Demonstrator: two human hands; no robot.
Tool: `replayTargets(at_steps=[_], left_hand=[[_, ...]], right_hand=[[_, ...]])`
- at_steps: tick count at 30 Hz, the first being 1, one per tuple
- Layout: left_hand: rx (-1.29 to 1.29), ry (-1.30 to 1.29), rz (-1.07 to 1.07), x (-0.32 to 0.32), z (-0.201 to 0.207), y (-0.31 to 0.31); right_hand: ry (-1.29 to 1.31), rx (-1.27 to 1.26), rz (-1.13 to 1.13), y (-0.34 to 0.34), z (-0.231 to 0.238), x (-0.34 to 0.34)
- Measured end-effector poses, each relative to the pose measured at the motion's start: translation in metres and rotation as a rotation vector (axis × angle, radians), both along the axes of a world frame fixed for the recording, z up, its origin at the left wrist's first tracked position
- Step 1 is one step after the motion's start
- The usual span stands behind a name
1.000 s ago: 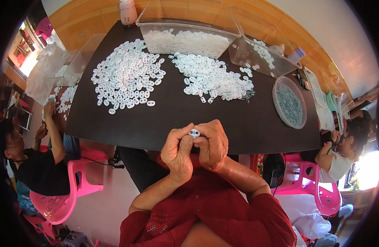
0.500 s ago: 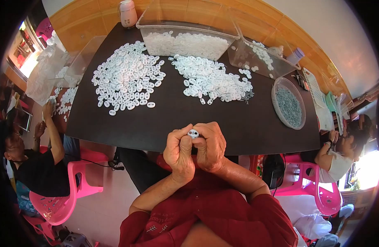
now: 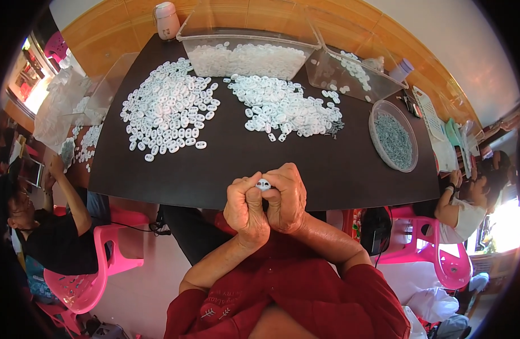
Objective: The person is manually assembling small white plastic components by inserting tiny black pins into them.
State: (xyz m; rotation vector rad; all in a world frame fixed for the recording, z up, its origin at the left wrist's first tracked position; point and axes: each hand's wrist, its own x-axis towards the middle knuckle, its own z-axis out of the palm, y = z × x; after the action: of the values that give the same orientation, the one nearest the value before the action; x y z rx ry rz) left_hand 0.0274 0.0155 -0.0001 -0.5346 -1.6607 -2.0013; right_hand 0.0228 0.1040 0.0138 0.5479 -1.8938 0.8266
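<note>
A small white oval plastic piece with two dark openings point(image 3: 263, 184) is pinched between both hands, just over the table's near edge. My left hand point(image 3: 245, 208) grips its left side with thumb and forefinger, and my right hand point(image 3: 288, 199) presses on its right side. Fingers cover most of the piece. Farther up the dark table point(image 3: 226, 164) lie two heaps of similar white oval pieces, a left heap point(image 3: 168, 107) and a middle heap point(image 3: 288, 107). Small dark grey pins point(image 3: 337, 129) lie at the middle heap's right end.
Behind the heaps stands a clear bin of white pieces point(image 3: 246, 59), with another clear bin point(image 3: 353, 79) beside it. A round tub of grey pins point(image 3: 393, 135) sits at the right. A pink flask point(image 3: 167, 21) stands at the back left. People sit at both sides on pink chairs point(image 3: 93, 265).
Both hands still pinch the white piece together, nearly in the same spot. The whole view has shifted slightly. The person at the left has lowered an arm a little.
</note>
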Motion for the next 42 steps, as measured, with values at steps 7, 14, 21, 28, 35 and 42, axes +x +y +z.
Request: replayTargets(at_steps=[7, 14, 21, 28, 35, 42], left_hand=[[-0.03, 0.023, 0.038, -0.003, 0.0, 0.002], [0.015, -0.051, -0.027, -0.001, 0.006, -0.003], [0.117, -0.072, -0.175, 0.007, 0.007, -0.004], [0.157, -0.054, -0.193, 0.008, 0.014, -0.005], [0.126, -0.04, -0.145, 0.008, 0.009, -0.007], [0.072, 0.006, -0.075, 0.008, 0.003, -0.008]], right_hand=[[-0.011, -0.024, -0.009, 0.002, -0.005, 0.0], [-0.019, -0.05, -0.009, -0.002, 0.0, 0.002], [-0.014, -0.032, -0.008, 0.0, 0.01, 0.009], [0.006, -0.062, -0.019, -0.003, 0.011, 0.008], [0.019, -0.047, -0.008, -0.009, 0.01, 0.009], [0.041, -0.03, 0.042, -0.007, 0.007, 0.009]])
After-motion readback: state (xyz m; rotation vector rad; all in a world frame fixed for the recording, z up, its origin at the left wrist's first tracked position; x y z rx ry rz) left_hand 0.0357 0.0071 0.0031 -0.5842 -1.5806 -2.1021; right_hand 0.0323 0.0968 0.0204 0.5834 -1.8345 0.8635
